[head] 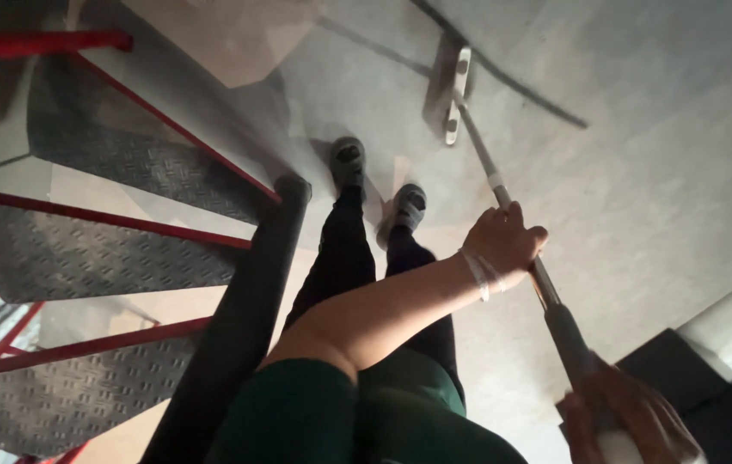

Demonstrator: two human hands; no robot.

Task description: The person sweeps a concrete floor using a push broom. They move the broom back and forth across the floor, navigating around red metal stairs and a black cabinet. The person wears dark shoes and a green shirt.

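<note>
A long-handled flat mop reaches from the bottom right to the floor, its pale head (456, 94) resting flat on the grey concrete. My left hand (503, 241), with a white band on the wrist, is closed around the middle of the metal pole (479, 150). Down at the bottom right, my right hand (632, 421) grips the thicker dark upper end of the handle (568, 335). My left arm, in a green sleeve, crosses in front of my body. My feet in grey shoes (349, 159) stand just left of the mop head.
A spiral staircase fills the left side, with diamond-plate metal treads (82, 249) edged in red around a dark central post (254, 318). A dark line (512, 77) runs across the floor beyond the mop head. A dark block and a pale ledge (727, 326) sit at the right.
</note>
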